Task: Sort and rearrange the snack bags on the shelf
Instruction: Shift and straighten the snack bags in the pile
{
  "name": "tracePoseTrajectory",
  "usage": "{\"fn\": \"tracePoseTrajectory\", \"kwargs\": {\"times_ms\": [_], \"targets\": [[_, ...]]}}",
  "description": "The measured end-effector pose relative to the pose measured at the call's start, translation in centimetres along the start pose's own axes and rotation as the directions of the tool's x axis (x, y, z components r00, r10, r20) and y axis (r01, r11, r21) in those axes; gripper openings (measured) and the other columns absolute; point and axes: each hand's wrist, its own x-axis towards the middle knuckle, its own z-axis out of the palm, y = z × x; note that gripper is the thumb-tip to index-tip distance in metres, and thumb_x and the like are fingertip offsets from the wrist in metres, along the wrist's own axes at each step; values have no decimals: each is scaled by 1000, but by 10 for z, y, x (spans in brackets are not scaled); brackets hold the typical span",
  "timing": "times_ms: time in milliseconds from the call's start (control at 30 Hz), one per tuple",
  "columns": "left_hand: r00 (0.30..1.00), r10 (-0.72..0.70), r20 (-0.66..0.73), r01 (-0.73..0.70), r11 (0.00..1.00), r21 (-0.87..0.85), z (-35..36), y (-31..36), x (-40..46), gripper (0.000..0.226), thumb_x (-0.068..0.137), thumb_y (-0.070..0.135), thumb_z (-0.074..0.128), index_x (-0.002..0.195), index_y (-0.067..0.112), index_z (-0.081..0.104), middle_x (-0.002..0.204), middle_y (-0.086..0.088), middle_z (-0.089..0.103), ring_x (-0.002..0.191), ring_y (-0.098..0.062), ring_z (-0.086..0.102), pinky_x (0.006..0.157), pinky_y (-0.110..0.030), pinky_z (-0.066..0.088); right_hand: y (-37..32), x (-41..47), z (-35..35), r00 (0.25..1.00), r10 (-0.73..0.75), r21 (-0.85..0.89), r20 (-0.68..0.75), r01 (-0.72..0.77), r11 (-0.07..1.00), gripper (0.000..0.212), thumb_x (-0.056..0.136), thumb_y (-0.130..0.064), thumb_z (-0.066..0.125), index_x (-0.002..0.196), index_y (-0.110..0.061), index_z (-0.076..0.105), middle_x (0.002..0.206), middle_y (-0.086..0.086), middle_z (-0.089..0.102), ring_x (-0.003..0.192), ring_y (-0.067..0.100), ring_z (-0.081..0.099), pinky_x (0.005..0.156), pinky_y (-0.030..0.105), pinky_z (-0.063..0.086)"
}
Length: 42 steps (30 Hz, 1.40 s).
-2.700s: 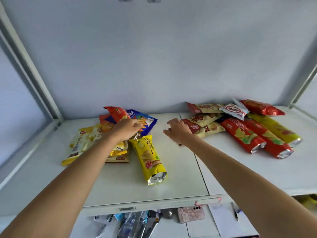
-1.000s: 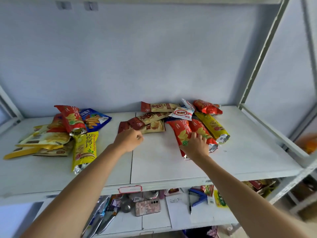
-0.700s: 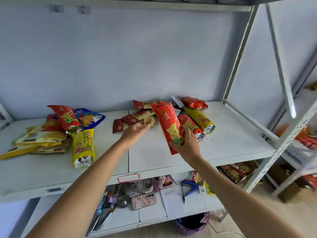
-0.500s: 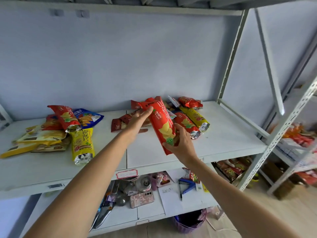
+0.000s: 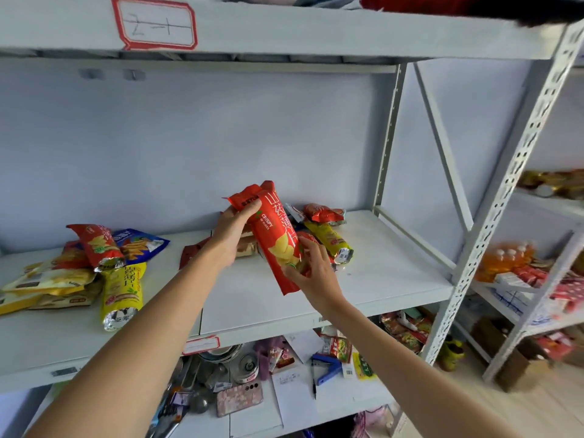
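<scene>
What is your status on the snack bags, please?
Both hands, left hand and right hand, grip the red crisps bag, lifted off the shelf. Nothing in the way.

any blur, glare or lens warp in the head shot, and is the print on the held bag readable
Head view: soft even daylight, no hard shadows; wide-angle warp bends the white perforated shelf upright and stretches both forearms; the corners smear, worst at the top right; mild sheen on the long red crisps bag, "CRISPY" readable, held by the left hand and right hand.

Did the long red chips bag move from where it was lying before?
Yes. The red chips bag went up off the white shelf. It lay flat in the right pile; now the left hand and right hand hold it upright above the shelf.
</scene>
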Motion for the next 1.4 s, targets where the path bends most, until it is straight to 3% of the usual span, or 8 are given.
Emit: {"fn": "tracePoseTrajectory", "kwargs": {"times_ms": [467,667,867,1033,1200,1267,1333,1400], "targets": [[995,10,97,-21,993,112,79,31,-9,60,77,48,68,124,12,57,116,-10,65,109,-29,60,91,-44,51,5,21,-83,967,170,237,192,-214,948,63,82,-35,72,136,-17,46,119,0,61,107,20,62,87,33,56],[999,28,41,-34,990,135,111,33,-7,43,83,35,71,118,14,58,111,-8,65,95,-22,64,70,-36,56,15,24,-105,989,78,-41,-122,-83,996,59,80,-29,73,133,-17,50,129,5,48,116,24,53,94,44,51],[978,112,-174,-70,971,230,147,34,-9,62,68,48,77,118,17,58,117,-9,65,100,-29,65,85,-48,57,6,20,-94,996,-2,-341,-84,-27,940,92,72,-51,74,142,-13,29,135,6,38,125,25,38,101,41,41],[982,163,-96,-120,930,349,161,40,-20,62,66,61,74,111,21,60,116,-5,65,104,-23,63,78,-37,58,9,33,-100,966,28,-254,-257,-95,963,80,74,-44,74,136,-13,35,131,7,42,120,26,44,97,43,44],[975,202,-93,-158,923,351,136,40,-17,71,80,67,56,129,15,55,126,-6,61,110,-21,59,81,-30,45,11,36,-124,973,179,510,146,-229,829,66,76,-19,79,130,-15,42,118,3,58,108,22,60,92,38,52],[992,115,-59,-90,941,327,125,37,-21,86,75,72,57,132,8,50,133,-23,52,112,-31,57,79,-31,41,15,34,-129,943,148,590,300,-305,748,53,80,-16,76,124,-14,47,124,10,61,111,27,62,94,43,52],[1000,5,30,-12,969,247,116,31,-27,93,60,79,66,106,-1,59,110,-35,55,79,-26,56,65,-28,35,19,32,-131,894,89,605,438,-367,706,49,82,-18,73,124,-12,50,126,14,62,113,30,62,98,47,50],[994,-55,91,42,989,144,113,29,-36,71,55,73,73,90,12,65,88,-16,62,71,-19,54,65,-28,42,22,28,-129,840,56,586,539,-422,692,55,79,-21,74,128,-12,51,126,14,63,114,31,62,100,51,48]]}}
